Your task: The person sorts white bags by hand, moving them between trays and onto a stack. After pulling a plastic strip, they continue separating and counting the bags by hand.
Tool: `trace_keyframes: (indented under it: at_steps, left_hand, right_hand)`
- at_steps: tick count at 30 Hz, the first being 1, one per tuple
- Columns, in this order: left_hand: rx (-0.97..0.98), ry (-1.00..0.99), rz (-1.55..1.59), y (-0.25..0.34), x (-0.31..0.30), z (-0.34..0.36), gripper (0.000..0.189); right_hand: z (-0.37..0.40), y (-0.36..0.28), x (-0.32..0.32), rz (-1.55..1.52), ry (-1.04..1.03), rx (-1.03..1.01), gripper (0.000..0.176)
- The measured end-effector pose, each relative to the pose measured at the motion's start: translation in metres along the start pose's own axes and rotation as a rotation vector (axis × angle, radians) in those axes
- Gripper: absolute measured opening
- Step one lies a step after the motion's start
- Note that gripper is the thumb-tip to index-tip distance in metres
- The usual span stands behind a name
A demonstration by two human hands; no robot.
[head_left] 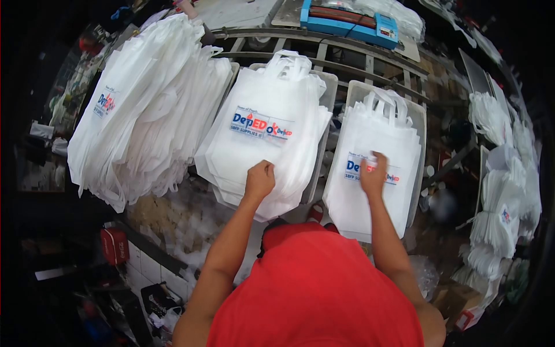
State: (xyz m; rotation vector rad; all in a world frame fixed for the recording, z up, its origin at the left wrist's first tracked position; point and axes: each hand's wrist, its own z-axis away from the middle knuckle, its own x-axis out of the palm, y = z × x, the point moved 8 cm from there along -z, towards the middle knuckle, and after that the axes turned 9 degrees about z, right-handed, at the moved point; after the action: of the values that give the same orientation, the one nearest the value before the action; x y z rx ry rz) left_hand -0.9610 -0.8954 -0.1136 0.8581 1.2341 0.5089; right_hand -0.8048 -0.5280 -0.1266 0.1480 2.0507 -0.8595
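Note:
Two stacks of white printed bags lie on boards in front of me, the middle stack [248, 156] and the right stack [370, 202], handles pointing away. My left hand [260, 178] is at the lower part of the middle stack, below its blue and red print, with its fingers curled in; whatever they may hold is hidden. Over the print of the right stack is my right hand [374, 172], its thumb and forefinger apart and nothing visible between them. A thicker heap of the same bags [150, 110] hangs at the left.
A metal rack [321, 52] runs behind the boards, with a blue device [347, 24] at the back. More white bags [500, 214] are piled at the far right. A red bag [114, 246] and a cardboard box [454, 299] stand lower down at either side.

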Motion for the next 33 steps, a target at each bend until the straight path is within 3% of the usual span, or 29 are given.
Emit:
trace_keyframes:
  at_steps: [1, 2, 4, 5, 7, 8, 10, 11, 13, 14, 17, 18, 20, 21, 23, 25, 26, 28, 30, 32, 33]
  left_hand:
    - [0.198, 0.133, -0.022, 0.009, -0.009, 0.003, 0.013]
    - [0.205, 0.134, -0.023, 0.021, -0.012, 0.005, 0.013]
    - [0.483, 0.300, 0.114, 0.073, -0.028, 0.029, 0.010]
    - [0.483, 0.299, 0.115, 0.078, -0.022, 0.037, 0.010]
    - [0.482, 0.066, 0.233, 0.086, 0.007, 0.053, 0.013]
    - [0.485, 0.066, 0.233, 0.092, 0.016, 0.063, 0.013]
    - [0.377, -0.170, 0.243, 0.097, 0.046, 0.074, 0.013]
    - [0.381, -0.173, 0.244, 0.102, 0.044, 0.076, 0.013]
    - [0.247, -0.415, 0.328, 0.104, 0.055, 0.080, 0.017]
    - [0.244, -0.416, 0.329, 0.099, 0.054, 0.079, 0.017]
    - [0.379, -0.134, 0.275, 0.072, 0.030, 0.063, 0.031]
    - [0.377, -0.131, 0.275, 0.064, 0.025, 0.058, 0.031]
    - [0.435, 0.096, 0.006, 0.055, 0.002, 0.051, 0.033]
    - [0.434, 0.097, 0.006, 0.047, -0.001, 0.048, 0.033]
    - [0.113, -0.123, -0.121, 0.003, 0.014, 0.036, 0.042]
    - [0.165, -0.174, -0.151, -0.016, 0.018, 0.029, 0.052]
    - [0.220, -0.226, -0.179, -0.022, 0.023, 0.025, 0.062]
    - [0.157, -0.257, -0.085, -0.044, 0.021, 0.010, 0.063]
    - [0.101, -0.285, 0.011, -0.043, 0.019, 0.010, 0.064]
    - [0.004, -0.070, -0.277, -0.008, -0.003, 0.021, 0.047]
    - [0.006, -0.069, -0.277, -0.001, 0.000, 0.024, 0.047]
  right_hand:
    - [0.003, -0.021, 0.024, -0.219, -0.216, 0.142, 0.047]
    - [0.008, -0.051, 0.043, -0.439, -0.431, 0.282, 0.046]
    - [0.019, -0.115, 0.054, -0.802, -0.645, 0.478, 0.048]
    - [0.015, -0.133, 0.051, -0.802, -0.644, 0.479, 0.048]
    - [0.027, -0.150, 0.064, -1.078, -0.813, 0.875, 0.046]
    - [0.027, -0.147, 0.065, -1.079, -0.811, 0.872, 0.046]
    - [0.001, -0.132, 0.057, -0.591, -0.620, 0.351, 0.046]
    - [-0.004, -0.104, 0.062, -0.395, -0.573, 0.299, 0.043]
    - [-0.007, -0.059, 0.041, -0.337, -0.568, 0.356, 0.045]
    - [-0.006, 0.002, 0.051, -0.148, -0.475, 0.344, 0.046]
    - [-0.012, 0.098, -0.016, -0.075, -0.354, 0.415, 0.041]
    - [-0.006, 0.135, -0.028, -0.049, -0.262, 0.448, 0.038]
    - [0.005, 0.178, -0.043, 0.034, -0.293, 0.458, 0.045]
    - [0.013, 0.198, -0.044, 0.176, -0.266, 0.479, 0.052]
    - [0.016, 0.193, -0.051, 0.316, -0.238, 0.495, 0.059]
    - [0.012, 0.135, -0.083, 0.691, -0.006, 0.449, 0.070]
    - [0.009, 0.126, -0.077, 0.689, -0.006, 0.446, 0.070]
    - [-0.002, 0.086, -0.073, 0.524, 0.180, 0.234, 0.066]
    - [-0.006, 0.038, -0.061, 0.417, 0.143, 0.118, 0.057]
    - [-0.008, 0.005, -0.036, 0.136, 0.037, 0.021, 0.048]
    - [-0.006, -0.012, -0.022, 0.072, -0.078, 0.013, 0.044]
